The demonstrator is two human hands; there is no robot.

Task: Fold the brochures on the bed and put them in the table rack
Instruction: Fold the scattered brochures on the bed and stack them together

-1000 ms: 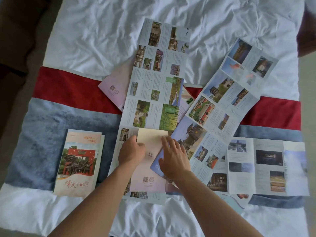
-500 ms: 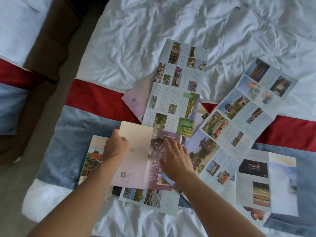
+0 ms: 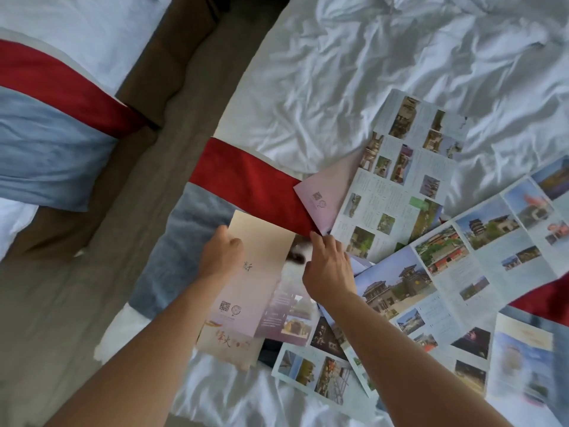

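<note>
Rumpled white bedding crossed by a red and grey-blue runner (image 3: 246,177) fills most of the view, with a strip of brown carpet and a second bed far off to the left of the hands. Compared with a second ago, the cream-and-pink paper brochure (image 3: 255,272) has been carried leftward across the runner and its panel swung over, so it now lies partly closed on top of the already folded brochure with the red-lettered cover (image 3: 228,342), whose lower edge peeks out below the left wrist. The left hand (image 3: 220,257) has its fingers curled on the brochure's left edge, gripping it; just to its right, the right hand (image 3: 328,269) pinches the top corner of the purple inner panel, which is blurred, so probably in motion. Beyond the right hand, several long glossy brochures printed with building photographs (image 3: 431,272) are spread unfolded and overlapping on the bed, along with a pale pink one (image 3: 326,192) up ahead. I judge this brochure's fold nearly finished, while most sheets are unfolded and the rack is out of sight.
</note>
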